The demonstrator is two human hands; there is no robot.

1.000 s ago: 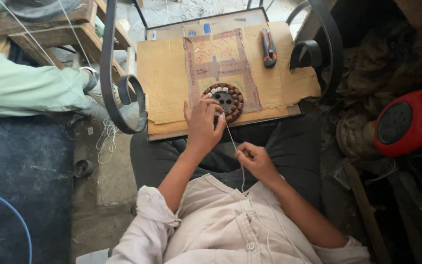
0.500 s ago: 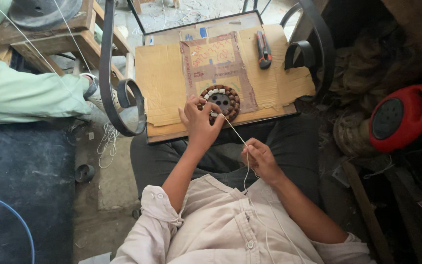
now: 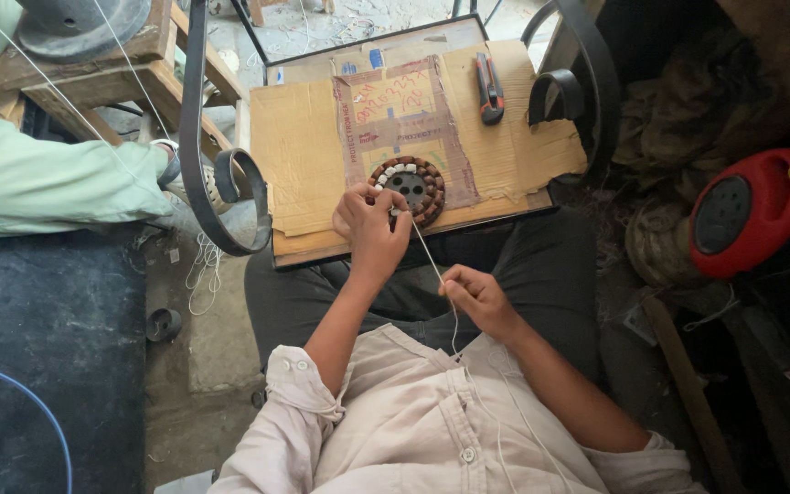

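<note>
A round ring-shaped motor part with copper windings [image 3: 411, 187] lies on a sheet of brown cardboard [image 3: 304, 155] over a small table. My left hand [image 3: 369, 222] rests on the ring's near left edge, fingers pinched on a thin white string [image 3: 432, 261]. The string runs back, taut, to my right hand [image 3: 471, 294], which pinches it above my lap. From there it hangs down over my light shirt.
A utility knife [image 3: 489, 88] lies on the cardboard at the back right. Curved black metal frames [image 3: 196, 137] flank the table. Another person's light green sleeve [image 3: 48, 178] reaches in at left. A red round cable reel [image 3: 744, 210] sits at right.
My right hand has drawn the string slightly back and right, away from the ring. My left hand stays on the ring's edge.
</note>
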